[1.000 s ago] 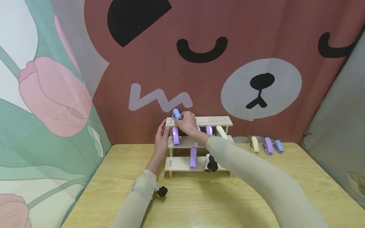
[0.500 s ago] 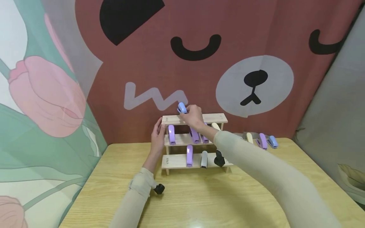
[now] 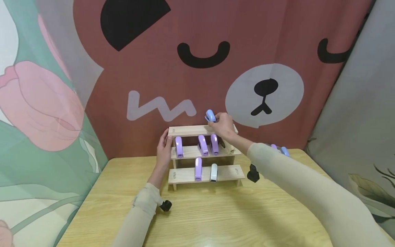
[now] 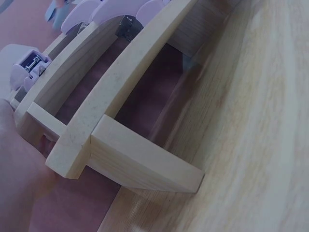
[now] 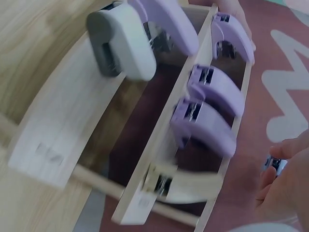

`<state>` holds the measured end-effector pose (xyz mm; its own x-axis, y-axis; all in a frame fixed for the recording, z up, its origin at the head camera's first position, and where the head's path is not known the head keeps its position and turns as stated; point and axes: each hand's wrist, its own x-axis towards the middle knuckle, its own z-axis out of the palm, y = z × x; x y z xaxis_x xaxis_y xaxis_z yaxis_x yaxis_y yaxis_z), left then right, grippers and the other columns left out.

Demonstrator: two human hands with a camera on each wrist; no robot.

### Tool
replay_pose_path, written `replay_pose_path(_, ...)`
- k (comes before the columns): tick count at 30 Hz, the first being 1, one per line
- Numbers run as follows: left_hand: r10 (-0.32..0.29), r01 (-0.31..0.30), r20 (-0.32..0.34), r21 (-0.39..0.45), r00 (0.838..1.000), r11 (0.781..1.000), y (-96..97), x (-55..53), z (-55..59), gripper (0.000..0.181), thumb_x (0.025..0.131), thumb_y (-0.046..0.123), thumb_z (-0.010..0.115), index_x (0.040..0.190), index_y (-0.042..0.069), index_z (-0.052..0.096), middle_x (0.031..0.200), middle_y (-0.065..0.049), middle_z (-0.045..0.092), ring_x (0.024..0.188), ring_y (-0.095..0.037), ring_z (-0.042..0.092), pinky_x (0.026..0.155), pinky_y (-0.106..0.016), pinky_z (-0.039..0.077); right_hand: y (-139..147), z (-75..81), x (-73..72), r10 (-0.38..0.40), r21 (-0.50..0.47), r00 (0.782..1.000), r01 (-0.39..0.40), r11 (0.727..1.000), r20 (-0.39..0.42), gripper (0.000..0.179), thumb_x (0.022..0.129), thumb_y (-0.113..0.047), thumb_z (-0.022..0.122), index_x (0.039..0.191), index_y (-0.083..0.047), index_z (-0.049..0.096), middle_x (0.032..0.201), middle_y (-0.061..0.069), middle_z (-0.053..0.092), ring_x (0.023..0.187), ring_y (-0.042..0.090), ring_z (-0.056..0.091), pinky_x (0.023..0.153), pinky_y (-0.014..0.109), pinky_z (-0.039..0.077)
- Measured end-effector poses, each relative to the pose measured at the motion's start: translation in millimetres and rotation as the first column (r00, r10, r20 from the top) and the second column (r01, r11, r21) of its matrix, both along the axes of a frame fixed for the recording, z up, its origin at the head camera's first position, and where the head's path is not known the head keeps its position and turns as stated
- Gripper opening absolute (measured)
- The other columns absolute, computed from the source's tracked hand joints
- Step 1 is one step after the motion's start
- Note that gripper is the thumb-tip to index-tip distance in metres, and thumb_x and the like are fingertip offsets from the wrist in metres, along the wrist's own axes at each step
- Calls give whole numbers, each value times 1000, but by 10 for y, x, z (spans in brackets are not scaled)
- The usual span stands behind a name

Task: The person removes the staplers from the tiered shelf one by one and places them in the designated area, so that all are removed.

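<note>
Over the right part of the rack's top shelf, my right hand (image 3: 224, 124) pinches a small blue stapler (image 3: 211, 115) between thumb and fingers. My left hand (image 3: 163, 148) holds the upper left end of the three-tier wooden rack (image 3: 185, 130). The middle tier bears purple staplers (image 3: 202, 144) and, at its right end, a cream stapler (image 5: 188, 187) best seen in the right wrist view. On the bottom tier stand another purple stapler (image 3: 198, 169) and a pale grey-white stapler (image 3: 213, 172). In the left wrist view, the left palm (image 4: 19, 179) lies against the rack's end.
Behind my right sleeve (image 3: 284, 175), a purple stapler (image 3: 274, 146) and a blue stapler (image 3: 285, 151) show on the far right of the wooden table (image 3: 197, 216). A printed bear curtain (image 3: 148, 75) hangs right behind the rack.
My right hand has moved the blue stapler rightward above the top shelf, from its left end to over its right part. The left hand stays at the rack; the head view has shifted slightly.
</note>
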<state>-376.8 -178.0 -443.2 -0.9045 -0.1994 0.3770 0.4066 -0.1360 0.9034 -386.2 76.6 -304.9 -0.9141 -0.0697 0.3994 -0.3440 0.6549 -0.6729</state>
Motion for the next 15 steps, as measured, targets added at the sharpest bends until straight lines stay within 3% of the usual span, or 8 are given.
replay_pose_path(5,28,-28,9,-3,1000,1000,8,-47,-83,56,105,39,57,156,22,43,152,0,49,138,-14,43,114,-33,34,251,-15,52,-8,-3,1000,9,1000,15,21,92,-11,71,102,8,70,89,17,69,71,22,59,60,31,50)
replay_pose_path(10,37,-37,-26,11,999,999,25,-54,-99,57,104,40,58,156,20,44,149,-3,51,135,-18,48,113,-36,36,483,-30,58,-44,20,999,43,999,32,21,94,-13,70,101,6,70,91,18,69,75,24,59,63,34,50)
replay_pose_path(15,37,-37,-19,-4,999,999,14,-39,-87,58,105,42,57,157,22,43,152,-4,48,138,-17,44,115,-36,33,682,-52,80,-54,9,998,54,999,24,23,92,-13,72,102,7,71,92,20,70,76,26,60,64,35,51)
